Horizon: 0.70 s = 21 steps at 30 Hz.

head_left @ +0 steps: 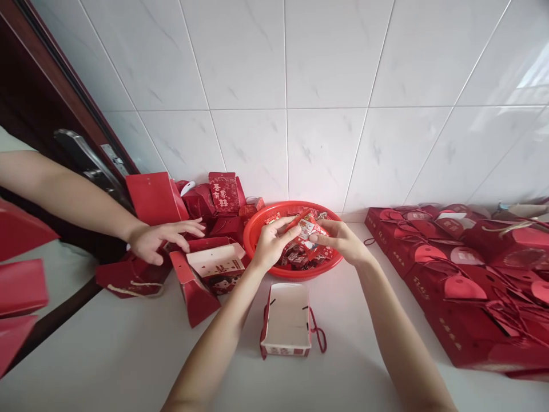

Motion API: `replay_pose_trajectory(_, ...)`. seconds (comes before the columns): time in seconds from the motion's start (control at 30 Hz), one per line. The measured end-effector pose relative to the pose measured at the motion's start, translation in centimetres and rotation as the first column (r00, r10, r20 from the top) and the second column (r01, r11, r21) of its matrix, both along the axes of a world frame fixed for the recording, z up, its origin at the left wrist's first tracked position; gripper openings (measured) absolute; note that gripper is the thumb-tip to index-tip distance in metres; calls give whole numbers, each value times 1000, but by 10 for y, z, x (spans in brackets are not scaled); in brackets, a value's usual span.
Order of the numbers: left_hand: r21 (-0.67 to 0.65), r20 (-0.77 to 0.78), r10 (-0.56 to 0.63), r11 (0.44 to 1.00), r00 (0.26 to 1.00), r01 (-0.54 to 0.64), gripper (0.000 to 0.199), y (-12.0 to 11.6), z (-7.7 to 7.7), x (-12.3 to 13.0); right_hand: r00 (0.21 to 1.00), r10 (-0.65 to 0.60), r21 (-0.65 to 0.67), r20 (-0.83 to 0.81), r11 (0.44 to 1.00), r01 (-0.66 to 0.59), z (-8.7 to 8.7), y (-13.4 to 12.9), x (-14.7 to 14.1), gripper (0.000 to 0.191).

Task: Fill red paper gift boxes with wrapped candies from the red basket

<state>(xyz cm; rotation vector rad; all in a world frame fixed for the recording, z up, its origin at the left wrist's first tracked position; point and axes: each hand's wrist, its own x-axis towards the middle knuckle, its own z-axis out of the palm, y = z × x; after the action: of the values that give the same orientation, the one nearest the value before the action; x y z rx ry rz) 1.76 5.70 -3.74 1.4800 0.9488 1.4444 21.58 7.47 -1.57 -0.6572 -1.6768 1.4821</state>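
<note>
Both my hands hold a small red printed snack packet (307,226) above a red plastic basket (250,236). My left hand (273,241) pinches its left side between thumb and fingers. On the other side, the fingers and thumb of my right hand (343,240) close on the packet. Wrapped candies (300,256) lie in the basket below, partly hidden by my hands. Between my forearms, an open paper box (286,320) with a white inside and a dark red cord loop (319,332) rests on the white table.
From the left, another person's hand (158,237) reaches over red gift boxes beside an open box (217,263). More red boxes (225,191) pile up behind. Rows of closed red boxes (463,286) fill the right side. A tiled wall (326,143) bounds the back; a door handle (86,151) is left.
</note>
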Motion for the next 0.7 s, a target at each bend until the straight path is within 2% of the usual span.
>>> replay_pose_trajectory(0.1,-26,-25,45,999,999,-45,54,4,-4,-3,993,-100,-15,-55,995,99,-1,1,2,43)
replay_pose_trajectory(0.2,11,-249,145,989,958,-147,37,8,-9,-10,949,-264,-83,-170,964,253,2,3,7,46)
replay_pose_trajectory(0.3,18,-561,178,979,808,-203,18,11,-11,-13,890,-365,-139,-272,931,338,7,4,12,43)
replay_pose_trajectory(0.4,-45,-744,82,984,663,-172,18,17,-9,-10,851,-410,-170,-328,912,373,11,5,17,39)
replay_pose_trajectory(0.53,-88,-834,-16,991,551,-104,6,30,-6,2,850,-422,-185,-316,906,381,11,4,21,38)
replay_pose_trajectory(0.6,-84,-840,-15,991,543,-103,14,37,-7,7,855,-421,-178,-304,906,383,11,4,21,37)
replay_pose_trajectory(0.7,-83,-814,-4,990,581,-110,33,44,-10,9,857,-425,-167,-292,905,392,9,5,22,36)
